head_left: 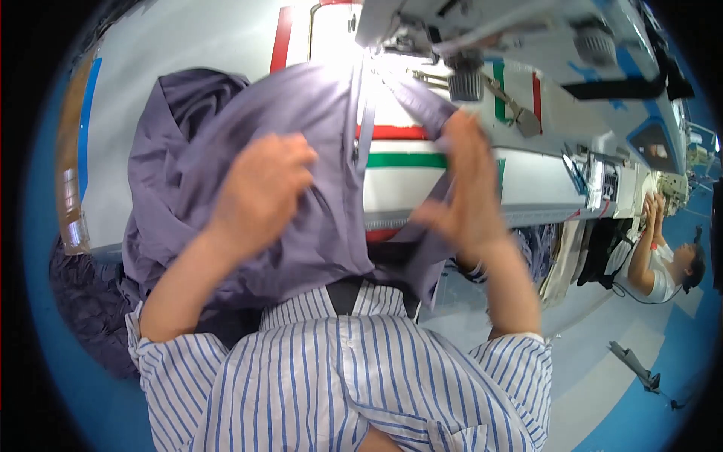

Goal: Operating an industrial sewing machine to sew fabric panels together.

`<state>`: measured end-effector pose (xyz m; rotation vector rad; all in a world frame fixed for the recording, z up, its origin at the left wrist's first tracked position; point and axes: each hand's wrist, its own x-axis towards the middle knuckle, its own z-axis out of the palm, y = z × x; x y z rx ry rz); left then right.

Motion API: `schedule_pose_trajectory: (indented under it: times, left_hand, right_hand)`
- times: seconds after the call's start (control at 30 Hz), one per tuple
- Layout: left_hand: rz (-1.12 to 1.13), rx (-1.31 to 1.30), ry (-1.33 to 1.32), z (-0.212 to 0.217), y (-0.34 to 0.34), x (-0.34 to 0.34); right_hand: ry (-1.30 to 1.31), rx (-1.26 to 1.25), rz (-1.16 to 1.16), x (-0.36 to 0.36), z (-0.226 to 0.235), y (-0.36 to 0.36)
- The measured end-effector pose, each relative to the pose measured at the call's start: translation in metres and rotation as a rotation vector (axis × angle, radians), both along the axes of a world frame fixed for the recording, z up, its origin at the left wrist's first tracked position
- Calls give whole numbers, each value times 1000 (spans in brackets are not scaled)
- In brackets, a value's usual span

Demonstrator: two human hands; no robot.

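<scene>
A purple cloth garment [309, 218] spreads over the sewing table and hangs off its near edge toward me. A straight seamed edge runs up it to the brightly lit needle area of the sewing machine [422, 45]. Over the left part of the cloth is my left hand [267, 184], blurred, its fingers bent; whether they pinch any fabric cannot be made out. My right hand [471, 184] is beside a narrow purple strip [422, 102] that leads from the machine, fingers stretched out and thumb apart. It is also blurred, and appears to lie against the strip.
The white table [203, 38] carries red and green tape stripes. A dark crumpled cloth pile [86, 309] lies low at the left. Garments [565, 256] hang below the table at right. Farther right, another person [659, 264] works at a machine. A grey object [636, 365] lies on the floor.
</scene>
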<state>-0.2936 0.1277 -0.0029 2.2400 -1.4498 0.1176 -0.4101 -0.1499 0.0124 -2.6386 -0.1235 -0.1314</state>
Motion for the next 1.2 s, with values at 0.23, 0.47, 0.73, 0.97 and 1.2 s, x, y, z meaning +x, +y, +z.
schedule_pose_trajectory:
  times: [0.23,0.47,0.73,0.97,1.2]
  left_hand:
    - [-225,1,-167,15,2,-9]
    - [-235,-119,1051,35,-38,-77]
    - [86,-411,2118,12,-81,-123]
    - [99,-203,1981,-37,-69,-161]
    - [297,-465,2104,-25,-80,-155]
  right_hand:
    - [-164,-148,157,19,-11,-64]
    - [122,128,-213,-14,38,-34]
    - [645,436,475,-86,54,38]
    - [516,378,-632,-104,-9,-38]
    - [442,939,-619,-118,-46,-16]
